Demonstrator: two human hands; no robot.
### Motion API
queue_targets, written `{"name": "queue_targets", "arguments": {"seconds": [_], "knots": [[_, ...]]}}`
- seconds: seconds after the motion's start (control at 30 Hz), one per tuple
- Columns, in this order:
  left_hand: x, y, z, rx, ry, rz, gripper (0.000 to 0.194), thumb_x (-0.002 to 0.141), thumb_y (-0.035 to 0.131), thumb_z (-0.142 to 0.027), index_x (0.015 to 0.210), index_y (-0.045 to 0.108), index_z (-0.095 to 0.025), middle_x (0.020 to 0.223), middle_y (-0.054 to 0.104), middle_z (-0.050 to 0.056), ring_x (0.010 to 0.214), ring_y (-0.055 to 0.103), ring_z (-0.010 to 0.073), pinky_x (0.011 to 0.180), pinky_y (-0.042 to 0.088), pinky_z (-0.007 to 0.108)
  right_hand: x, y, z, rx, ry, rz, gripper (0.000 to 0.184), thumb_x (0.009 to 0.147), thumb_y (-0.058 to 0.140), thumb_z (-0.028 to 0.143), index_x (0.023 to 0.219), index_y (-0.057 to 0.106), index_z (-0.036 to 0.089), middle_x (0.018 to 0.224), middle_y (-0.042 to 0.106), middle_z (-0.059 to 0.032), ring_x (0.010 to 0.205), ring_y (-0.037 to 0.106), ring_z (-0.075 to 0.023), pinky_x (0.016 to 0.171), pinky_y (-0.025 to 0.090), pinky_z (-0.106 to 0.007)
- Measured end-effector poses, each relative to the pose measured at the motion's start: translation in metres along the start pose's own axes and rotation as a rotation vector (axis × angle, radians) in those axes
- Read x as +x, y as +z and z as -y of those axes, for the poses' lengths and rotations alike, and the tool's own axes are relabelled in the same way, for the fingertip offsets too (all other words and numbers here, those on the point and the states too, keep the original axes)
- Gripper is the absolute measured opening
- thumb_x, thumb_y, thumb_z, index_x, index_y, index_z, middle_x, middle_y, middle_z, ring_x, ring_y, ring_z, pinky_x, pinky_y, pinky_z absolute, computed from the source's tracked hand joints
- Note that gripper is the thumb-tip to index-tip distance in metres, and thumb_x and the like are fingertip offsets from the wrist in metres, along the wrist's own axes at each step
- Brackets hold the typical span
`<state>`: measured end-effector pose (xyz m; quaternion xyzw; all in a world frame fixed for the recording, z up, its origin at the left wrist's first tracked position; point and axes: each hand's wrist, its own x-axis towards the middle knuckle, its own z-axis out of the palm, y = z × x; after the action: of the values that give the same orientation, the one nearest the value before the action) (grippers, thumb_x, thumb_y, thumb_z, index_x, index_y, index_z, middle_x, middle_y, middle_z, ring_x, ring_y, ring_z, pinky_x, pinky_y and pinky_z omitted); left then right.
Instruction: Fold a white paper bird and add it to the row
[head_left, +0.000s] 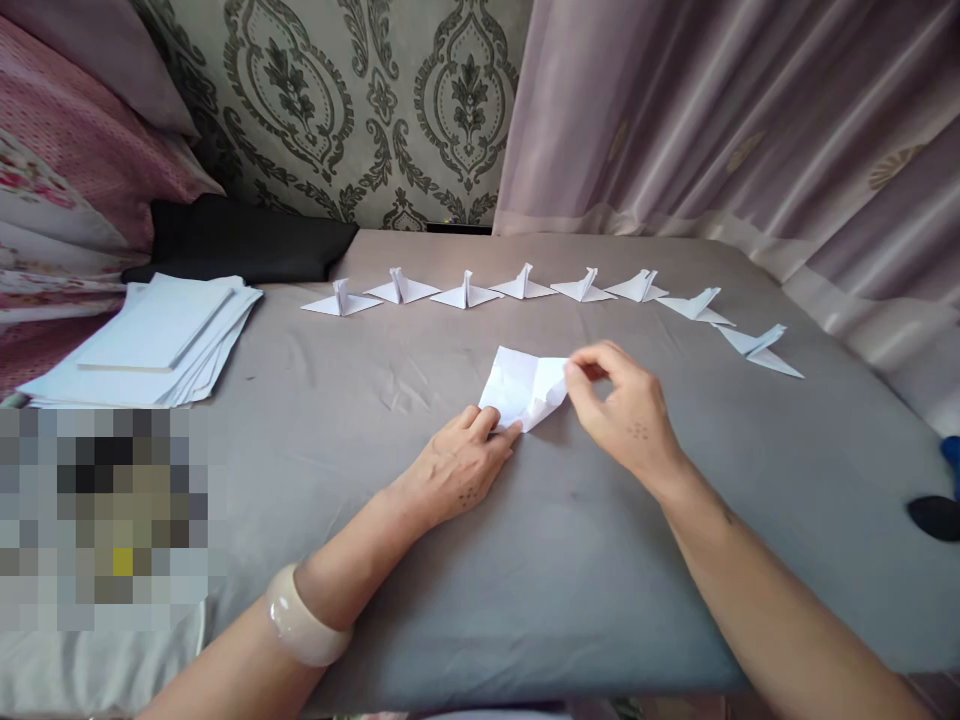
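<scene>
A partly folded white paper sheet (523, 385) lies in the middle of the grey cloth-covered surface (525, 560). My left hand (457, 465) rests on the cloth with its fingertips pressing the paper's lower left corner. My right hand (622, 410) pinches the paper's right edge between thumb and fingers and lifts it slightly. Beyond the paper, several finished folded white paper birds (465, 290) stand in a curved row from left to right.
A stack of plain white sheets (150, 340) lies at the left. A black cushion (240, 240) sits behind it, with pink bedding further left. A patterned wall and a mauve curtain (750, 120) close the back. A dark object (936, 515) lies at the right edge.
</scene>
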<state>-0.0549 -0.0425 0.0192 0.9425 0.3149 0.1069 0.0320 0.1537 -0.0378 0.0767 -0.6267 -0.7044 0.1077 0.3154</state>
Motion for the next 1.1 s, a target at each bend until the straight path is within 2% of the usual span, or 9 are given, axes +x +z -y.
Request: {"name": "queue_targets", "arguments": {"seconds": [0.03, 0.1, 0.17, 0.27, 0.47, 0.63, 0.87, 1.1], "knots": [[0.000, 0.001, 0.000, 0.001, -0.002, 0.007, 0.038, 0.099, 0.032, -0.024, 0.133, 0.045, -0.014, 0.101, 0.051, 0.011, 0.082, 0.048, 0.0208, 0.077, 0.048, 0.036, -0.009, 0.003, -0.010, -0.005, 0.112, -0.036, 0.018, 0.091, 0.044, 0.027, 0.089, 0.061, 0.020, 0.088, 0.067, -0.0061, 0.081, 0.061, -0.0179, 0.079, 0.046, -0.029], [0.000, 0.002, 0.000, 0.008, -0.003, 0.020, 0.038, 0.099, 0.032, -0.023, 0.134, 0.044, -0.013, 0.101, 0.051, 0.012, 0.082, 0.048, 0.0216, 0.077, 0.048, 0.037, -0.024, 0.011, -0.027, -0.017, 0.214, 0.048, 0.017, 0.086, 0.048, 0.026, 0.088, 0.064, 0.019, 0.086, 0.067, -0.0053, 0.074, 0.061, -0.0180, 0.074, 0.047, -0.030], [0.000, 0.004, 0.000, 0.013, -0.003, 0.014, 0.039, 0.099, 0.032, -0.023, 0.134, 0.044, -0.012, 0.101, 0.051, 0.013, 0.083, 0.048, 0.0223, 0.078, 0.049, 0.038, -0.034, 0.021, -0.035, -0.004, 0.175, 0.124, 0.025, 0.087, 0.046, 0.024, 0.097, 0.067, 0.019, 0.095, 0.067, -0.0066, 0.075, 0.061, -0.0175, 0.072, 0.047, -0.030], [-0.001, 0.004, -0.001, 0.000, -0.007, -0.004, 0.038, 0.099, 0.031, -0.023, 0.132, 0.045, -0.011, 0.101, 0.052, 0.013, 0.083, 0.047, 0.0224, 0.078, 0.049, 0.038, -0.040, 0.032, -0.030, 0.018, 0.107, 0.169, 0.029, 0.088, 0.044, 0.022, 0.103, 0.069, 0.019, 0.096, 0.065, -0.0066, 0.078, 0.062, -0.0171, 0.071, 0.047, -0.028], [-0.001, -0.001, -0.003, -0.023, -0.022, -0.023, 0.032, 0.099, 0.032, -0.021, 0.122, 0.053, -0.016, 0.101, 0.052, 0.011, 0.085, 0.048, 0.0203, 0.080, 0.049, 0.036, -0.045, 0.038, -0.013, 0.125, 0.107, 0.165, 0.031, 0.090, 0.043, 0.020, 0.105, 0.070, 0.021, 0.094, 0.065, -0.0052, 0.083, 0.063, -0.0170, 0.074, 0.049, -0.028], [-0.001, -0.001, -0.001, -0.039, -0.033, -0.013, 0.033, 0.099, 0.033, -0.023, 0.126, 0.051, -0.018, 0.099, 0.051, 0.010, 0.084, 0.047, 0.0206, 0.079, 0.049, 0.036, -0.053, 0.038, -0.012, 0.167, 0.109, 0.160, 0.032, 0.090, 0.043, 0.020, 0.109, 0.069, 0.022, 0.099, 0.066, -0.0059, 0.088, 0.063, -0.0182, 0.082, 0.048, -0.031], [-0.005, 0.001, 0.001, -0.131, -0.064, -0.013, 0.037, 0.098, 0.038, -0.025, 0.133, 0.050, -0.023, 0.106, 0.050, 0.010, 0.088, 0.047, 0.0210, 0.084, 0.050, 0.040, -0.058, 0.037, -0.008, 0.070, 0.057, 0.227, 0.035, 0.090, 0.042, 0.015, 0.115, 0.065, 0.021, 0.102, 0.065, -0.0065, 0.094, 0.061, -0.0197, 0.086, 0.043, -0.036], [-0.015, -0.003, 0.001, -0.314, -0.102, -0.031, 0.035, 0.098, 0.041, -0.024, 0.130, 0.054, -0.020, 0.117, 0.056, 0.011, 0.110, 0.050, 0.0231, 0.095, 0.049, 0.041, -0.062, 0.038, -0.006, -0.054, -0.040, 0.240, 0.036, 0.092, 0.040, 0.013, 0.119, 0.062, 0.019, 0.103, 0.063, -0.0084, 0.093, 0.058, -0.0200, 0.085, 0.042, -0.036]]}}
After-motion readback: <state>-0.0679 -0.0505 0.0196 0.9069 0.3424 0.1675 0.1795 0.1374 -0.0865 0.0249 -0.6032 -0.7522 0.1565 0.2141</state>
